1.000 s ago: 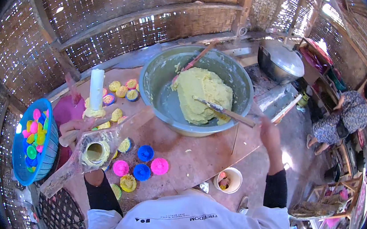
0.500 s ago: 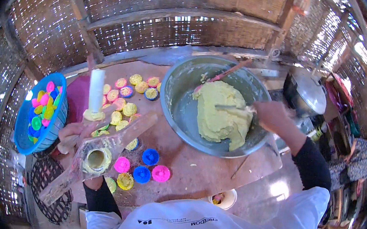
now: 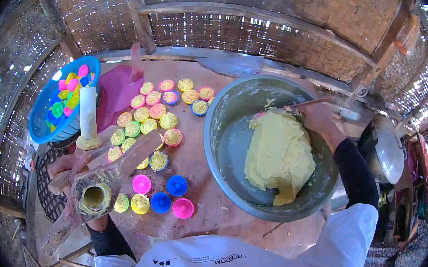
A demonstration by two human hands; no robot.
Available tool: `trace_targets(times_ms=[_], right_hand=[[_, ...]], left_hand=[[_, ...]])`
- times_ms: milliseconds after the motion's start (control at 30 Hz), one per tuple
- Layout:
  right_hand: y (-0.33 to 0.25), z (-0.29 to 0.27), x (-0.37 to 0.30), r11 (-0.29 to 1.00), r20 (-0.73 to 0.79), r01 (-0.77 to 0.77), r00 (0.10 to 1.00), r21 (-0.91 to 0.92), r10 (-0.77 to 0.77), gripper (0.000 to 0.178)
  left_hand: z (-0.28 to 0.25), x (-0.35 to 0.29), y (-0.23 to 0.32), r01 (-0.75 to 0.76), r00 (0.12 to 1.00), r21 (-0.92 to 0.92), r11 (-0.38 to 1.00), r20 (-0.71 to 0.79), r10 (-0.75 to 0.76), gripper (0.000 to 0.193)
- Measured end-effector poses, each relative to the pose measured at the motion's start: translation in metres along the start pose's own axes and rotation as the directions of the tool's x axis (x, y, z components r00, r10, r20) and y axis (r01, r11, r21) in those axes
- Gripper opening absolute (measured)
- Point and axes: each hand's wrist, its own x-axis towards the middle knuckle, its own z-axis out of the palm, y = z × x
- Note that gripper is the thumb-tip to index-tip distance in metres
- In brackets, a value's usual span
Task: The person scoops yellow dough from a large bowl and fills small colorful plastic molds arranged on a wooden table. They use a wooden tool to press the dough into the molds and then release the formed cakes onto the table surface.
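My right hand (image 3: pixel 318 119) reaches into a large metal bowl (image 3: pixel 216 134) and rests on the far side of a mound of yellow dough (image 3: pixel 279 156), closed around a thin wooden stick (image 3: pixel 308 102). My left hand (image 3: pixel 64 167) grips a wooden press (image 3: pixel 116 167) with a round metal tube (image 3: pixel 93 197) at the table's left edge. Small coloured cups filled with yellow dough (image 3: pixel 148 113) lie between press and bowl. Empty pink (image 3: pixel 141 184) and blue cups (image 3: pixel 177 185) sit near the press.
A blue basket (image 3: pixel 43 115) of coloured cups stands at far left, with a white candle (image 3: pixel 88 115) beside it. A purple sheet (image 3: pixel 116 92) lies on the wooden table (image 3: pixel 200 213). A lidded metal pot (image 3: pixel 390 149) stands at right. Woven walls close the back.
My right hand moved from the bowl's right rim across the dough to its far side, the stick with it. My left hand stayed on the press. The view swung to the left.
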Motion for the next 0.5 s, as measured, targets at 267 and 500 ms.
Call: trace_targets(times_ms=[267, 500], right_hand=[[-0.005, 0.016, 0.036, 0.989, 0.204, 0.13, 0.972, -0.065, -0.115, 0.026], [-0.014, 0.012, 0.025, 0.981, 0.106, 0.195, 0.975, 0.015, -0.196, 0.018]], left_hand=[[0.006, 0.001, 0.007, 0.024, 1.0, 0.034, 0.999, 0.004, -0.024, 0.025], [0.017, 0.0, 0.008, 0.055, 0.998, -0.005, 0.998, 0.029, -0.054, 0.024]])
